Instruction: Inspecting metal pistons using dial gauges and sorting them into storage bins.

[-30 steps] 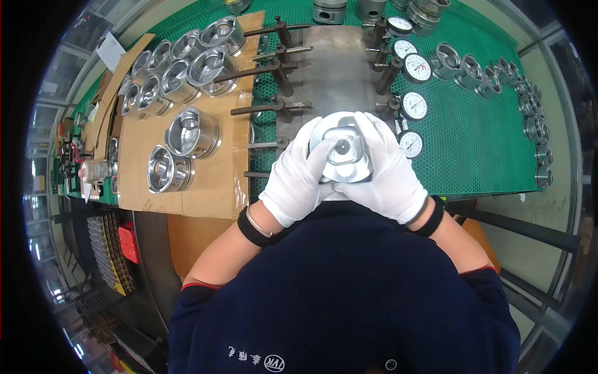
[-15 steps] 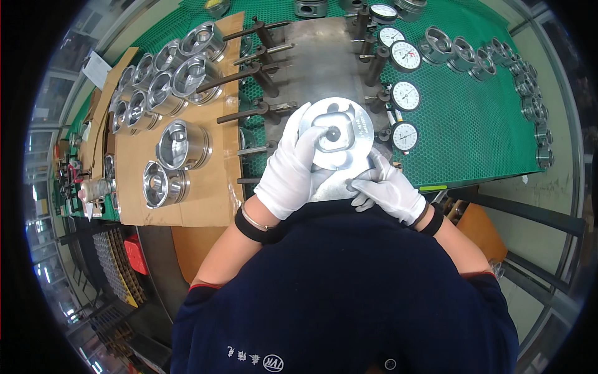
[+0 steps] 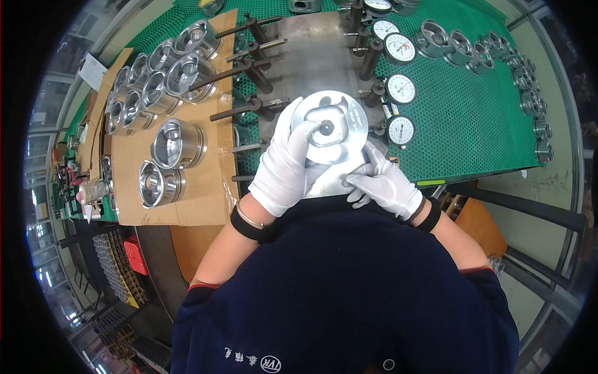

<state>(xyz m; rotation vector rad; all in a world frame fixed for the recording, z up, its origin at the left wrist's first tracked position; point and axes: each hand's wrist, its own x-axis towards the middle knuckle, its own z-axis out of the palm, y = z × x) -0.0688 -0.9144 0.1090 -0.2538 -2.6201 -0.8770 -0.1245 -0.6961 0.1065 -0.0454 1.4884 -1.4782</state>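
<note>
A shiny round metal piston (image 3: 339, 149) is held with its recessed crown facing up, over the near end of a grey metal plate (image 3: 311, 56). My left hand (image 3: 280, 165), in a white glove, grips its left side, thumb lying across the crown by the central dark spot. My right hand (image 3: 387, 187), also gloved, is closed at the lower right rim, with fingers bent and the index finger against the piston's edge. The piston's underside and some fingertips are hidden. Dial gauges (image 3: 400, 131) stand in a row just right of the plate.
Several pistons (image 3: 177, 144) stand on a cardboard sheet (image 3: 208, 187) at the left. Dark rods on posts (image 3: 256, 71) line the plate's left side. More pistons (image 3: 460, 48) sit on a green mat (image 3: 461, 124) at the right. A red box (image 3: 135, 254) is at lower left.
The whole view has shifted slightly, so table and hands appear a little further left and up. Both hands keep nearly the same hold on the piston.
</note>
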